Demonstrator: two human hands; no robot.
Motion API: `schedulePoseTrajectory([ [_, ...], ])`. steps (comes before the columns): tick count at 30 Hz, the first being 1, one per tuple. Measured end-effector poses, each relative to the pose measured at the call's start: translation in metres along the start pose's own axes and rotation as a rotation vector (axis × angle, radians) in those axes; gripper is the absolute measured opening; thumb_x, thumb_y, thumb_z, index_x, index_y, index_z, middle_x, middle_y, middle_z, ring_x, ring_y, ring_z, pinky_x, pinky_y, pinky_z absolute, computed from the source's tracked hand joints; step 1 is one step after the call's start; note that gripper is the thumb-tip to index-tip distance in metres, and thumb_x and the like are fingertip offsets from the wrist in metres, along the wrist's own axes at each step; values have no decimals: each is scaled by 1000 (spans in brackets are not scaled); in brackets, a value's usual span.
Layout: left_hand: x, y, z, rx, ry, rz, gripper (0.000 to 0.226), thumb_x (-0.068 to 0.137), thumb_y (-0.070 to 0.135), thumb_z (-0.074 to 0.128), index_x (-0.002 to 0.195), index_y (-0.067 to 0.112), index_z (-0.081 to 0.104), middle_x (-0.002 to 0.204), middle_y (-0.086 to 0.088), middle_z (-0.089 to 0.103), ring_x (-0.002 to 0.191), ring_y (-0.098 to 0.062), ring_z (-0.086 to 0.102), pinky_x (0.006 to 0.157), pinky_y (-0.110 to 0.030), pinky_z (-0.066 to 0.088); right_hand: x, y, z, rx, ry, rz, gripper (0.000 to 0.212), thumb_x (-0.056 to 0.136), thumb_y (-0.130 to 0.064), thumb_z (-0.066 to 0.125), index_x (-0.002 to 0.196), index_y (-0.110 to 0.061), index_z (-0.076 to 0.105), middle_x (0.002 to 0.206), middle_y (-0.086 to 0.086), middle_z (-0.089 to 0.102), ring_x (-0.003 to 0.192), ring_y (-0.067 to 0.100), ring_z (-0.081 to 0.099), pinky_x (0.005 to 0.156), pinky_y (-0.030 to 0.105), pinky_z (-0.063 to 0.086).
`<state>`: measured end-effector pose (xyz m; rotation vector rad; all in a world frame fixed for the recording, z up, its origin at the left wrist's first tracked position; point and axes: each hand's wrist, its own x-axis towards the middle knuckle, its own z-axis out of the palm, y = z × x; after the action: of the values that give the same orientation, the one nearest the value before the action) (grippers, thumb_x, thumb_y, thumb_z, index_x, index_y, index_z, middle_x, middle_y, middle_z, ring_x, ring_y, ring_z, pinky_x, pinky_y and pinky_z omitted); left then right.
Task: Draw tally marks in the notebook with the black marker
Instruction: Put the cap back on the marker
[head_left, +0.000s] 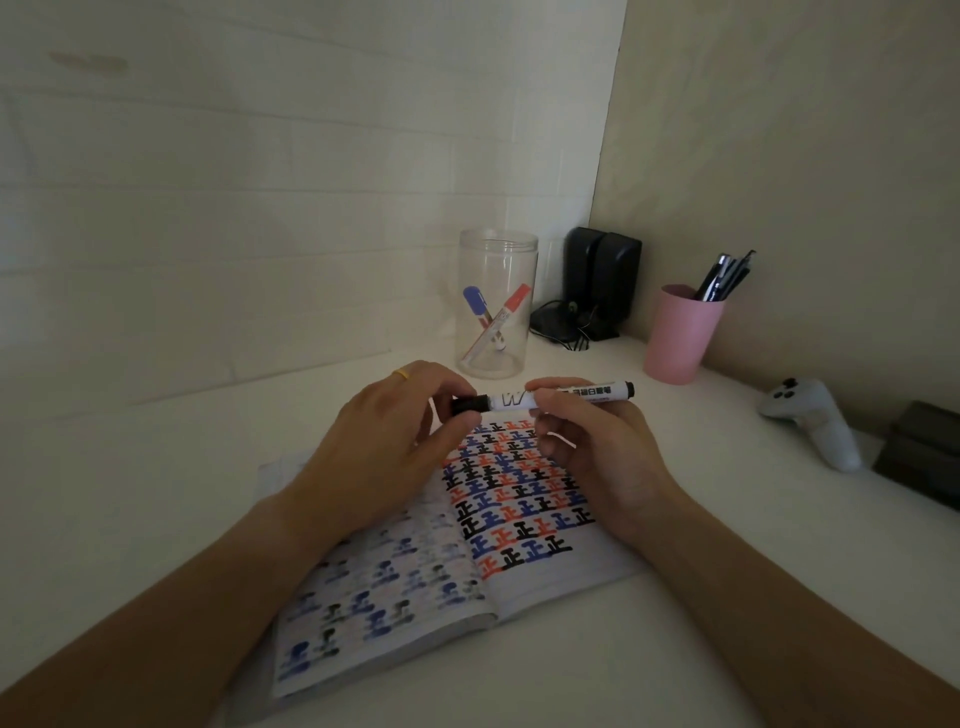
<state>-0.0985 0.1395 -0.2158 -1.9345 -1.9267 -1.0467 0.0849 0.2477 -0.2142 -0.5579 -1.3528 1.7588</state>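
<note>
In the head view, the black marker (545, 399) is held level above the far edge of the open notebook (545, 582), which lies flat on the white desk (156, 493). The cap end (470, 404) is pinched by the fingers of the left hand (384, 441), and the white barrel is gripped by the thumb and fingers of the right hand (592, 447). The cap appears to be seated on the marker; whether it is being pulled off or pushed on cannot be told.

The right-hand page is filled for most of its depth with rows of five-stroke tally characters in black, blue and red, and a bare strip is left at its near edge. The left-hand page shows only fainter, blurred marks. It is judged that much tallying is done, that room for a few more rows remains, and that nothing can be drawn until the tip is exposed.

A clear plastic jar (497, 249) stands beyond the hands, and a blue-capped marker (478, 304) and a red-capped marker (511, 306) are crossed inside it. A pink cup (680, 338) further right is filled with several dark pens (724, 278).
</note>
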Motion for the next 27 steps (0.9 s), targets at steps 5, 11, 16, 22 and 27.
schedulePoseTrajectory([
  [5,0,9,0,-101,23,-13,28,99,44,39,104,24,58,89,10,65,78,-6,59,63,-12,41,-6,-5,3,148,-12,47,28,78,-1,74,106,-2,71,94,15,79,84,22,77,67,23,61],
  [11,-2,13,-1,-213,29,-3,24,94,42,54,104,23,65,86,10,71,75,-9,66,71,-24,53,-9,-8,3,215,10,47,30,74,-2,75,102,-8,64,100,21,78,90,28,77,74,28,62],
  [16,-5,20,-3,-220,74,58,27,90,39,59,102,17,69,85,8,73,75,-5,68,68,-15,53,-12,-7,3,234,6,70,19,82,1,70,100,-4,67,98,21,77,86,26,77,76,28,62],
  [22,-7,23,-6,-162,97,121,27,93,37,60,103,14,70,85,11,70,69,8,60,65,-3,42,-15,-9,3,259,-2,108,26,83,0,70,109,2,65,95,20,79,84,24,78,70,25,62],
  [27,-9,18,-1,-65,75,160,31,96,42,54,104,16,68,85,5,73,68,-7,62,67,-17,49,-16,-8,4,217,13,91,45,71,-4,76,113,5,64,92,18,78,80,23,78,70,25,62],
])
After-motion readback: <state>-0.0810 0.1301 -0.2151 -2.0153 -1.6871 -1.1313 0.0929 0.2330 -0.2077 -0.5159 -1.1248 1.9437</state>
